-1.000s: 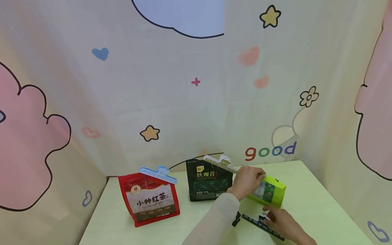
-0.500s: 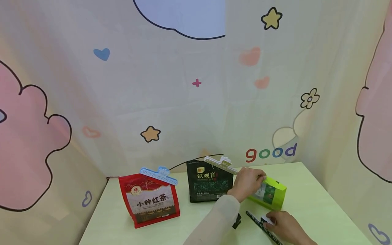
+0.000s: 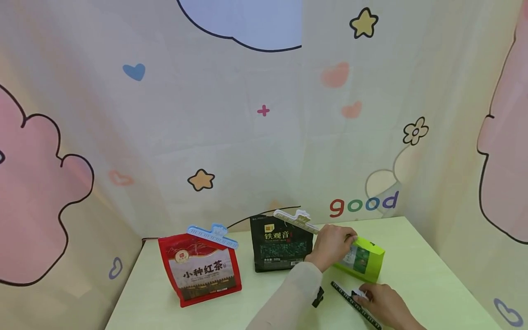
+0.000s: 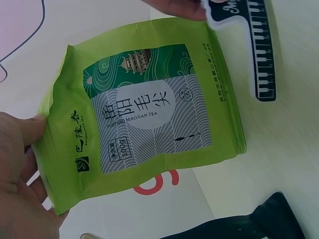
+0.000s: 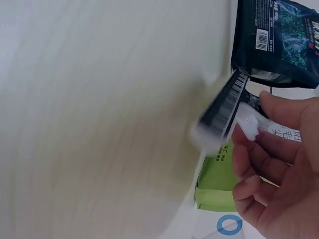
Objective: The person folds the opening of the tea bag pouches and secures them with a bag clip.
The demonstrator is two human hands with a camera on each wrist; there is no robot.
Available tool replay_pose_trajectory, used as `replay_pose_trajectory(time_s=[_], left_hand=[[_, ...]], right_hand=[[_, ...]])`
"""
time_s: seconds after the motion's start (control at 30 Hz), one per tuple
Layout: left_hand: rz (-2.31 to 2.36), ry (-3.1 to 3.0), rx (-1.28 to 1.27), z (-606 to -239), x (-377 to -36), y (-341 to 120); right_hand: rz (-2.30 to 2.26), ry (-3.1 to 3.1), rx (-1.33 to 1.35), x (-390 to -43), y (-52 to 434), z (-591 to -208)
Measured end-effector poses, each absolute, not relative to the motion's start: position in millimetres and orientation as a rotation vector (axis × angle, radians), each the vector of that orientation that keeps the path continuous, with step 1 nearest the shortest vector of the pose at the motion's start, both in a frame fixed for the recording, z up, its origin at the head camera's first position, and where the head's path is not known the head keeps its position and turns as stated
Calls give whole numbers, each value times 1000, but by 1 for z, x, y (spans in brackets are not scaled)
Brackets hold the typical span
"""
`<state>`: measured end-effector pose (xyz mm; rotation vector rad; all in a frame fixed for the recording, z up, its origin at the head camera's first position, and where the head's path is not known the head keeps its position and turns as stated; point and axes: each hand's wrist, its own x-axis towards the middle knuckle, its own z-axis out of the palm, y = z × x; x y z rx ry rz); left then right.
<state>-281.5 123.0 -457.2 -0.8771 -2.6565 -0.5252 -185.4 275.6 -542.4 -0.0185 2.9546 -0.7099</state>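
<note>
Gripping green tea bag (image 3: 363, 259) and piano clip (image 3: 354, 298)

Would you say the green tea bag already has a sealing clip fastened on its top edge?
No, the green tea bag has no clip on it; the black piano-key clip is in the right hand, beside the bag.

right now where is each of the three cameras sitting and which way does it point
Head: worn high, faces forward and down at the table and patterned backdrop; shows the left hand on the green tea bag and the right hand at the black piano-key clip.
Left wrist: sits by the left hand, faces the green bag's printed front; thumb and fingers show at the frame's left.
Right wrist: close over the table, faces along the right hand's fingers gripping the blurred clip.
Shared: all three show the green bag and the clip.
</note>
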Motion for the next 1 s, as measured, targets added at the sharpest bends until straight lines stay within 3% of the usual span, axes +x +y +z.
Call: replay_pose_trajectory(time_s=[0.47, 1.0], left_hand=[[-544, -2638, -879, -460, -284, 123], [-579, -2626, -886, -463, -287, 125]], right_hand=[[-709, 3066, -13, -182, 290, -521], [-750, 3426, -263, -163, 300, -505]])
